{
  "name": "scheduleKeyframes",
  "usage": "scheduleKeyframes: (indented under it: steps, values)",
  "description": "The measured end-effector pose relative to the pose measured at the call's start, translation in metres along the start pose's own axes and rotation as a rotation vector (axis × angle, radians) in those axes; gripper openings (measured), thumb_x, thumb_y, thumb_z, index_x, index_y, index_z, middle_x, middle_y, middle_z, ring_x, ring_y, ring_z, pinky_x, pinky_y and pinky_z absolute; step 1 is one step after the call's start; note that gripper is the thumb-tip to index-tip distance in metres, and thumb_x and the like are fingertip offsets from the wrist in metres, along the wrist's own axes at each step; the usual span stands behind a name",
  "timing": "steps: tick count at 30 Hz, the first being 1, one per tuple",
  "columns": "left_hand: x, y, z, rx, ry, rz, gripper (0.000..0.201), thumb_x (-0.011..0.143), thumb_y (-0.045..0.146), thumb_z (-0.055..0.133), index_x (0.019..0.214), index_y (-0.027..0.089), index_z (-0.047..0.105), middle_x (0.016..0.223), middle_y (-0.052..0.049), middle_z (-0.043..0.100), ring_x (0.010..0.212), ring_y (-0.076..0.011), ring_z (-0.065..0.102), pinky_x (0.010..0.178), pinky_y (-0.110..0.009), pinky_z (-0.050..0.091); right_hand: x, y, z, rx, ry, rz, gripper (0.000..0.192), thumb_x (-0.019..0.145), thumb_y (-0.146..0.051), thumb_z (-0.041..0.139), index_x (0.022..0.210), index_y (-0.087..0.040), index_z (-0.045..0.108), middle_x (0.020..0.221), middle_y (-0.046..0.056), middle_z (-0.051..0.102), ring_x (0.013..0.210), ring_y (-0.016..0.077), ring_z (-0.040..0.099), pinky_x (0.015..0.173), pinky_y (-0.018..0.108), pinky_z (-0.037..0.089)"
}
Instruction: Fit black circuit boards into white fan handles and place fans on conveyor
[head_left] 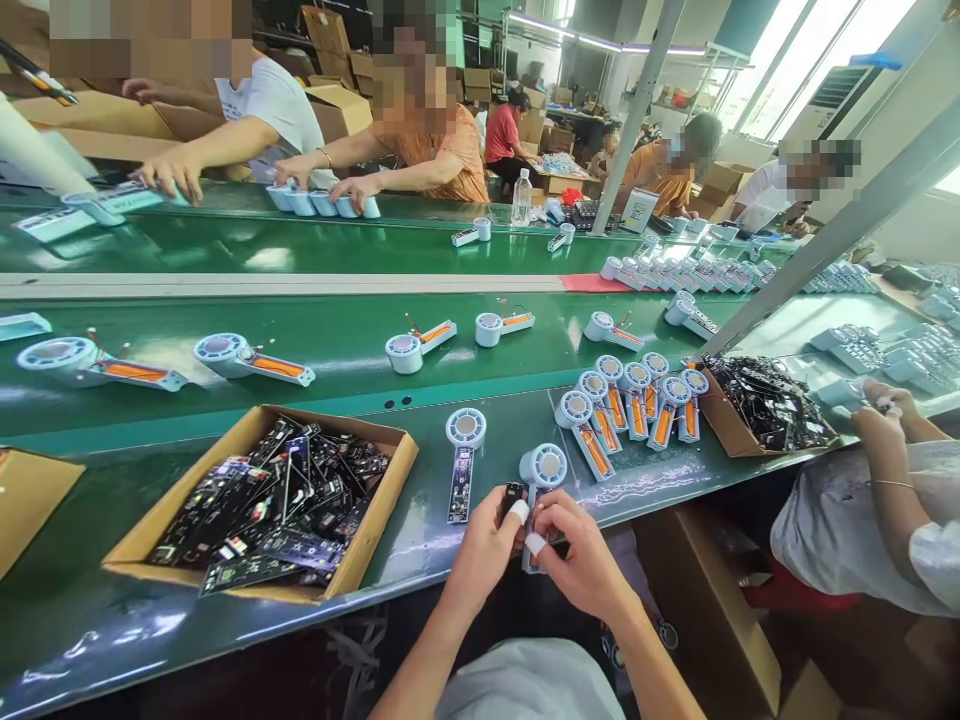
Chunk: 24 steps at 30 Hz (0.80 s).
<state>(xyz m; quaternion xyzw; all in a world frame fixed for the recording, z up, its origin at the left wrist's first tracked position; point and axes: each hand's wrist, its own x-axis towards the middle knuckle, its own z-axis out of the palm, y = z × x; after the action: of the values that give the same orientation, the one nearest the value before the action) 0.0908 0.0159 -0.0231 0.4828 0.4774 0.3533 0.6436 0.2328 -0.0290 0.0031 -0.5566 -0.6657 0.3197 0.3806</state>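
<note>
At the near table edge, my left hand (486, 538) pinches a small black circuit board (513, 494) beside a light-blue handheld fan (544, 466). My right hand (581, 550) is closed around the fan's handle, with its fingers close to my left thumb. White covers wrap some of my fingertips. Between the hands, the handle's inside is mostly hidden. Just left of them lies another fan (465, 430) with a black board in its handle. To the right, several fans (600, 425) with orange battery cells in their open handles lie in a group.
A cardboard box (409, 455) of loose circuit boards stands to the left, and a second board-filled box (727, 430) to the right. Behind, several open fans (405, 352) lie along the green belt (337, 320). A co-worker's hands (885, 420) are at the right; others sit opposite.
</note>
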Motion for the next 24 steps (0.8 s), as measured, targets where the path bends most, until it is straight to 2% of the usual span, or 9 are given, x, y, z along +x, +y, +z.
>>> scheduleKeyframes:
  steps: [3,6,9,12,14,18,20,24]
  values:
    - [0.001,0.001,-0.003,0.011,0.006,0.037,0.019,0.081,0.035,0.060,0.089,0.018,0.061,0.079,-0.001,0.066,0.074,-0.0184,0.062,0.068,-0.029,0.050,-0.002,-0.002,0.000,0.088,-0.003,-0.048,0.014,0.087,-0.015,0.055,0.075,-0.021,0.051,0.105,0.006,0.064,0.094,0.0182,0.062,0.082,0.028,0.048]
    - [0.000,-0.001,-0.003,0.071,0.011,0.077,0.018,0.080,0.031,0.062,0.094,0.019,0.062,0.086,-0.003,0.069,0.082,-0.0202,0.064,0.077,-0.032,0.051,-0.004,-0.003,0.004,0.096,0.073,0.005,0.013,0.089,-0.016,0.053,0.077,-0.021,0.051,0.113,0.009,0.063,0.095,0.0185,0.062,0.079,0.028,0.049]
    - [0.000,-0.003,-0.002,0.189,0.015,0.093,0.021,0.078,0.025,0.060,0.098,0.019,0.061,0.093,-0.004,0.070,0.089,-0.0221,0.065,0.084,-0.035,0.050,-0.009,-0.001,0.014,0.013,0.210,0.061,0.014,0.089,-0.018,0.051,0.076,-0.021,0.050,0.091,0.006,0.062,0.075,0.0160,0.058,0.066,0.026,0.046]
    - [0.001,0.000,0.001,0.338,0.034,0.078,0.028,0.073,0.019,0.060,0.101,0.020,0.059,0.099,-0.007,0.071,0.094,-0.0238,0.066,0.088,-0.037,0.049,-0.012,0.004,0.019,-0.043,0.297,0.166,0.014,0.086,-0.021,0.054,0.072,-0.021,0.051,0.067,-0.002,0.052,0.059,0.0134,0.047,0.056,0.025,0.038]
    - [0.003,0.004,0.003,0.398,0.030,0.058,0.031,0.071,0.017,0.062,0.101,0.020,0.058,0.100,-0.007,0.071,0.095,-0.0244,0.067,0.087,-0.036,0.049,-0.009,0.007,0.017,0.076,0.291,0.263,0.005,0.082,-0.023,0.058,0.079,-0.021,0.055,0.067,-0.003,0.053,0.054,0.0109,0.043,0.052,0.023,0.036]
    - [0.009,0.012,0.005,0.431,-0.013,0.029,0.031,0.069,0.018,0.066,0.099,0.020,0.056,0.098,-0.007,0.072,0.092,-0.0243,0.068,0.083,-0.035,0.051,0.005,0.010,0.007,0.537,0.226,0.435,0.029,0.076,-0.029,0.066,0.102,-0.021,0.055,0.082,-0.001,0.065,0.050,0.0076,0.046,0.046,0.020,0.036]
    - [0.013,0.014,0.006,0.439,-0.020,0.032,0.030,0.070,0.019,0.066,0.098,0.021,0.056,0.098,-0.006,0.072,0.092,-0.0238,0.068,0.083,-0.034,0.051,0.012,0.009,0.002,0.650,0.212,0.486,0.032,0.073,-0.031,0.068,0.100,-0.021,0.055,0.084,0.000,0.067,0.046,0.0062,0.045,0.042,0.019,0.034]
    - [0.015,0.015,0.009,0.456,-0.018,0.032,0.028,0.071,0.018,0.066,0.097,0.021,0.057,0.096,-0.005,0.072,0.089,-0.0229,0.067,0.079,-0.032,0.049,0.019,0.005,-0.001,0.712,0.209,0.514,0.030,0.072,-0.032,0.073,0.094,-0.019,0.058,0.079,0.000,0.068,0.044,0.0046,0.042,0.041,0.018,0.035]
